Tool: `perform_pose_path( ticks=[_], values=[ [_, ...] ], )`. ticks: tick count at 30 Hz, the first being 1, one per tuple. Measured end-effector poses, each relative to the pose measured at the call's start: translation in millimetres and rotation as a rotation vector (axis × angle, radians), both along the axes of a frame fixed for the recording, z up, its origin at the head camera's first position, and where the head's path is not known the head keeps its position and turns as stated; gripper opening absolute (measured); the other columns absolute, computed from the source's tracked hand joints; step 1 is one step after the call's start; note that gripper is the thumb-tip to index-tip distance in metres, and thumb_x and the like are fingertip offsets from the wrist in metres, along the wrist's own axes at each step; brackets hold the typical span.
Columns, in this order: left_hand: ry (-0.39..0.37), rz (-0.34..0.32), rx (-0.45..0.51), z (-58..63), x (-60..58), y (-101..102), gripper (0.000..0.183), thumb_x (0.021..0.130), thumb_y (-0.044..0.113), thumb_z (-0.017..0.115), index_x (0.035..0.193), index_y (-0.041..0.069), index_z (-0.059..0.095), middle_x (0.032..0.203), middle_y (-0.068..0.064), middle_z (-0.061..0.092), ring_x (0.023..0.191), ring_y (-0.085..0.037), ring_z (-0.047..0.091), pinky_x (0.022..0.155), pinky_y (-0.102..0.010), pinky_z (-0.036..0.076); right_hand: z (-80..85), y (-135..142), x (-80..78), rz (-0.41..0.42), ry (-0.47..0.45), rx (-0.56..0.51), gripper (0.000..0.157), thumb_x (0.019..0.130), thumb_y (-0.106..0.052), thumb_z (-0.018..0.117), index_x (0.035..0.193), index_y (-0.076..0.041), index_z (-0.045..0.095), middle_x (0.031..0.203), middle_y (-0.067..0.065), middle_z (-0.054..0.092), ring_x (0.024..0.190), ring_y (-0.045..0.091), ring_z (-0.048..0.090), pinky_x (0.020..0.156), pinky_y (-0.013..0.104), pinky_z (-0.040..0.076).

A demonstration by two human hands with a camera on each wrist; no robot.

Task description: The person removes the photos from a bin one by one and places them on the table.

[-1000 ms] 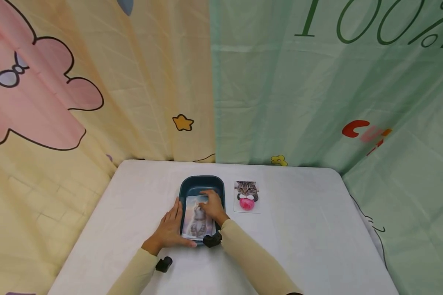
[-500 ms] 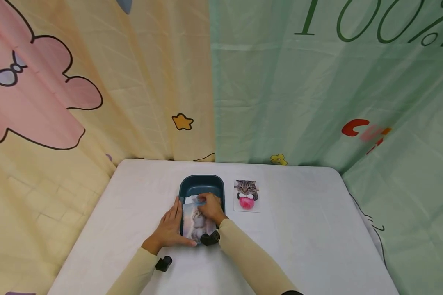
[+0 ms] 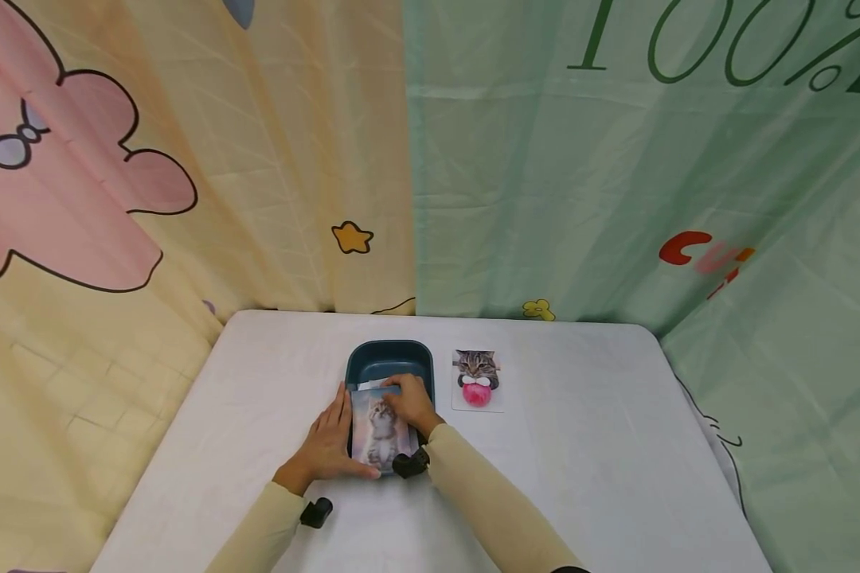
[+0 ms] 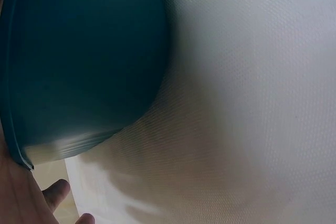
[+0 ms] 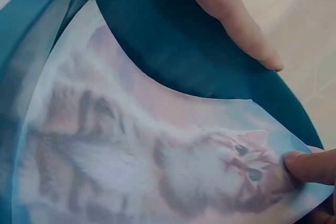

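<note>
The right hand (image 3: 410,404) pinches the far edge of a kitten photo (image 3: 380,428), fingertips (image 5: 310,166) curled onto the print beside the kitten's face, the sheet bowed and lying in a teal tray (image 3: 389,362) under that hand. The left hand (image 3: 327,444), fingers straight, lies flat against the tray's outer left wall, just across the photo from the right. Beyond the right hand's outer side, a second cat picture (image 3: 477,380) lies flat on the white desk (image 3: 595,446).

green curtain (image 3: 616,159) reads "100%" in dark green; red letters blurred
</note>
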State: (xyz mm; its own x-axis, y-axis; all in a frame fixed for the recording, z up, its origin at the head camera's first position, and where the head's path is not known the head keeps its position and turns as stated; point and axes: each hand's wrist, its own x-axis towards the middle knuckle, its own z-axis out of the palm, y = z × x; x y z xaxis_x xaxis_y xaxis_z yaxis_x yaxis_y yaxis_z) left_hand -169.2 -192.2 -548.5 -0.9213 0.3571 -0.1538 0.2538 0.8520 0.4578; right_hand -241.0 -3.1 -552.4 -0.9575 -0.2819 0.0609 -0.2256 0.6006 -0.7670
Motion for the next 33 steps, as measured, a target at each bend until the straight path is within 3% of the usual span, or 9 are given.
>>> perform_pose_path(
  ticks=[6,13,20,28,33],
  values=[
    [0.012,-0.007,-0.007,0.1,0.6,0,0.147,0.055,0.075,0.076,0.15,-0.01,0.002,0.159,-0.022,-0.011,0.144,-0.043,0.008,0.111,-0.063,0.015,9.1,4,-1.7,0.053,0.031,0.04,0.017,0.087,-0.009,0.067,0.101,-0.005,0.076,0.104,0.005,0.073,0.107,0.026,0.062,0.101,0.043,0.042],
    [0.022,-0.007,-0.018,0.6,0.0,0,0.148,0.054,0.076,0.075,0.15,-0.01,0.002,0.159,-0.023,-0.009,0.144,-0.042,0.009,0.112,-0.062,0.014,23.7,14,-2.9,0.106,0.012,0.009,0.016,0.089,-0.005,0.065,0.102,-0.004,0.074,0.107,0.008,0.071,0.107,0.026,0.062,0.093,0.04,0.048],
    [-0.015,0.009,-0.039,2.4,-1.2,1,0.148,0.053,0.075,0.077,0.15,-0.009,0.003,0.159,-0.022,-0.009,0.145,-0.04,0.008,0.113,-0.061,0.013,26.9,28,-8.5,0.082,-0.009,-0.014,0.013,0.091,-0.005,0.064,0.101,-0.003,0.071,0.11,0.012,0.069,0.109,0.03,0.062,0.091,0.044,0.051],
    [-0.01,0.016,-0.044,-0.7,-2.0,1,0.149,0.051,0.077,0.076,0.151,-0.007,0.004,0.16,-0.021,-0.008,0.145,-0.04,0.005,0.114,-0.06,0.009,28.6,48,-9.5,0.028,0.038,-0.069,0.015,0.09,-0.005,0.065,0.103,-0.001,0.071,0.107,0.013,0.07,0.105,0.033,0.063,0.088,0.045,0.051],
    [-0.002,0.017,-0.04,-1.9,-1.8,1,0.15,0.049,0.078,0.076,0.151,-0.006,0.004,0.16,-0.021,-0.007,0.145,-0.04,0.004,0.114,-0.06,0.006,29.4,63,-16.2,-0.022,0.132,-0.103,0.013,0.09,-0.006,0.067,0.101,-0.002,0.072,0.103,0.013,0.071,0.088,0.024,0.065,0.079,0.039,0.053]
  ],
)
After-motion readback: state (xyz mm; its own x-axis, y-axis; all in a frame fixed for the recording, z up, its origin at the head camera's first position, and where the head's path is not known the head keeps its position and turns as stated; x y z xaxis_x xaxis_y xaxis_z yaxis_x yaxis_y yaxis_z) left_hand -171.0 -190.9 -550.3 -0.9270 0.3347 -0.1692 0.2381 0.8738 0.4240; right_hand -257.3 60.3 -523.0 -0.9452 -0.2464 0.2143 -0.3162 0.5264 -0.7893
